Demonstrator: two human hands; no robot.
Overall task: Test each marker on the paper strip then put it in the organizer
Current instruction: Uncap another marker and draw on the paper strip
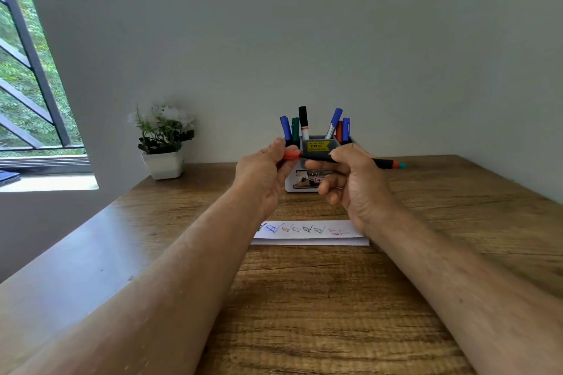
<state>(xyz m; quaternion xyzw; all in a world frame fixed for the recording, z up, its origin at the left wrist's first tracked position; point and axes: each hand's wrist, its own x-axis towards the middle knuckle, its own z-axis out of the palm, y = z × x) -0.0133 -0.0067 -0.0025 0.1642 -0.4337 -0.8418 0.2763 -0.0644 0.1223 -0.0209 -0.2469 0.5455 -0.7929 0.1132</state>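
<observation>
The right hand (350, 179) gripped the light, stiff marker (316, 157) mid-barrel while the left hand (265, 170) pinched its orange cap (291, 155), probably the best spot to pull.

A home desk corner is suggested by a wooden table (335, 298), a potted plant (163, 140) far left, and a barred window (27, 76).

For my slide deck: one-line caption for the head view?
Both hands hold a red-capped marker before the organizer.
</observation>
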